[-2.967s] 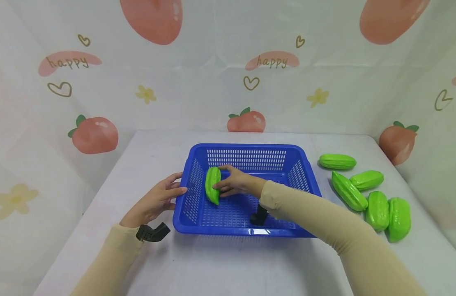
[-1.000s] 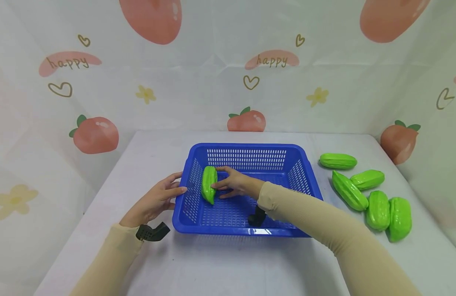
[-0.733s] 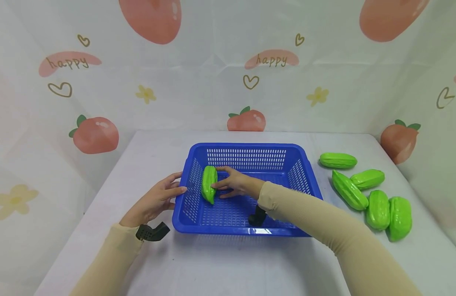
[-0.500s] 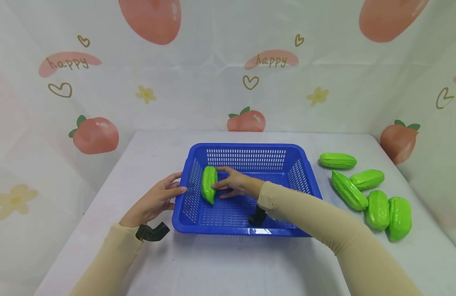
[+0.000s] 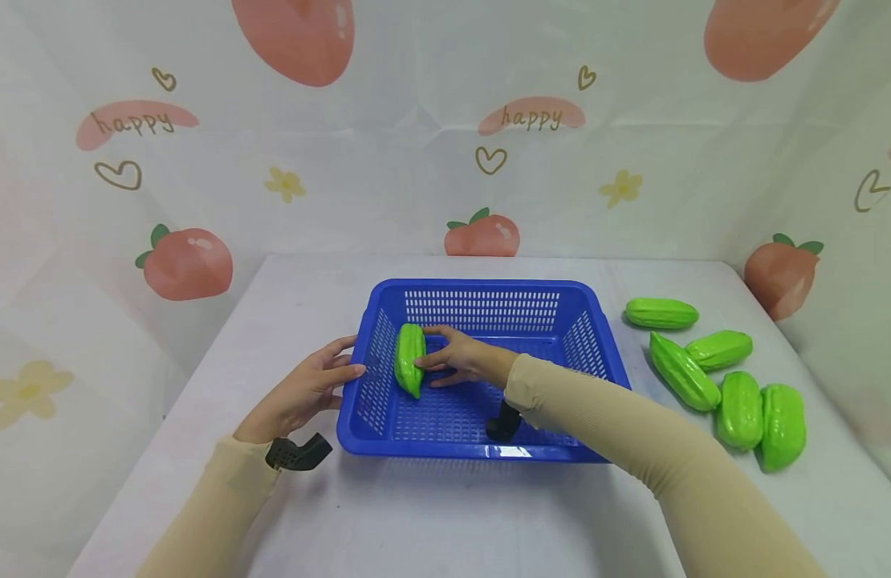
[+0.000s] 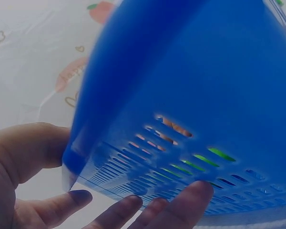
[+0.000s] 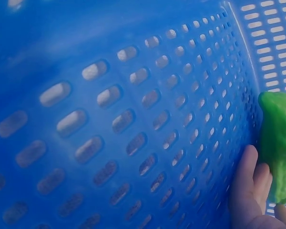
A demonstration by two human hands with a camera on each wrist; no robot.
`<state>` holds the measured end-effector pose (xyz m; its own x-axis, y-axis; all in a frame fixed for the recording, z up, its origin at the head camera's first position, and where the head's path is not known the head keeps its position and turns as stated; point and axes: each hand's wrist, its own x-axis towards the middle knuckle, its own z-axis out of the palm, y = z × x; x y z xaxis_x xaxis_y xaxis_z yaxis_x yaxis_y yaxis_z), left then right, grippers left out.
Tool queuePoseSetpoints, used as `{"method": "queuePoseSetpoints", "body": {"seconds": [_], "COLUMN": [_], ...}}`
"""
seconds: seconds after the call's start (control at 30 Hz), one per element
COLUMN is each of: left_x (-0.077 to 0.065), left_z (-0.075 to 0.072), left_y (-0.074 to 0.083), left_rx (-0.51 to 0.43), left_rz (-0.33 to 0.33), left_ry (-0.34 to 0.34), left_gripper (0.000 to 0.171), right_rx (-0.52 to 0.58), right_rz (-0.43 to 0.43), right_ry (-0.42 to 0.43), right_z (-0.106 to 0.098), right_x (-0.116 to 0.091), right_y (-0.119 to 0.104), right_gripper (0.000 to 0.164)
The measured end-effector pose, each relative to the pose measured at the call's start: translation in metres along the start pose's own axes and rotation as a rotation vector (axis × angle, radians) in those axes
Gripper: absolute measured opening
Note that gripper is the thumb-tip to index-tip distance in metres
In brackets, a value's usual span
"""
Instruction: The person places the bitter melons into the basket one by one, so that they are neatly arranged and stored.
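Note:
A blue plastic basket point(image 5: 489, 452) with slotted walls stands on the white table. My left hand point(image 5: 311, 389) grips its left rim, thumb over the edge; in the left wrist view the fingers point(image 6: 193, 202) lie against the outer wall. Inside the basket, near the left wall, sits a bright green ridged gourd point(image 5: 409, 357), pointed end toward me. From its right side my right hand point(image 5: 460, 357) holds it, with the thumb on its near face and the other fingertips partly hidden behind it. The right wrist view shows the gourd point(image 7: 279, 138) against those fingers point(image 7: 248, 176).
Several more green gourds lie on the table right of the basket: one at the back point(image 5: 661, 313), two touching in the middle point(image 5: 684, 371), two side by side in front point(image 5: 739, 409). A patterned cloth point(image 5: 388, 193) hangs behind the table. Black wrist cameras point(image 5: 299, 452) are worn on both arms.
Compared with three seconds ago, the gourd and my right hand have shifted slightly left, closer to the basket's left wall. During the last second both hands stay nearly still.

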<state>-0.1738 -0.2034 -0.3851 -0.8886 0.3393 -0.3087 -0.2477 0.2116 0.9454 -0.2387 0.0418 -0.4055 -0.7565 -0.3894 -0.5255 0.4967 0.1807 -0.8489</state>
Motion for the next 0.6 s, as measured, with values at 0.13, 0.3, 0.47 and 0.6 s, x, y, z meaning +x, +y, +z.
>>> {"method": "queuePoseSetpoints", "body": {"seconds": [0.13, 0.3, 0.47, 0.6], "left_x": [0.0002, 0.0, 0.0001, 0.0002], "left_z": [0.0008, 0.0011, 0.0011, 0.0008], "left_y": [0.0003, 0.0003, 0.0004, 0.0007], "left_rx": [0.004, 0.006, 0.009, 0.01], "left_rz": [-0.003, -0.008, -0.006, -0.008], "left_ry": [0.007, 0.015, 0.012, 0.008], "left_gripper": [0.077, 0.077, 0.077, 0.076], "right_rx": [-0.011, -0.014, -0.007, -0.006], "right_rz": [0.0, 0.003, 0.006, 0.007], "right_ry": [-0.001, -0.001, 0.001, 0.003], "right_z": [-0.0009, -0.0015, -0.0016, -0.0015], "right_x": [-0.0003, -0.0004, -0.0007, -0.0006], "right_y": [0.0002, 0.0001, 0.0002, 0.0002], "right_gripper": [0.074, 0.074, 0.073, 0.073]}}
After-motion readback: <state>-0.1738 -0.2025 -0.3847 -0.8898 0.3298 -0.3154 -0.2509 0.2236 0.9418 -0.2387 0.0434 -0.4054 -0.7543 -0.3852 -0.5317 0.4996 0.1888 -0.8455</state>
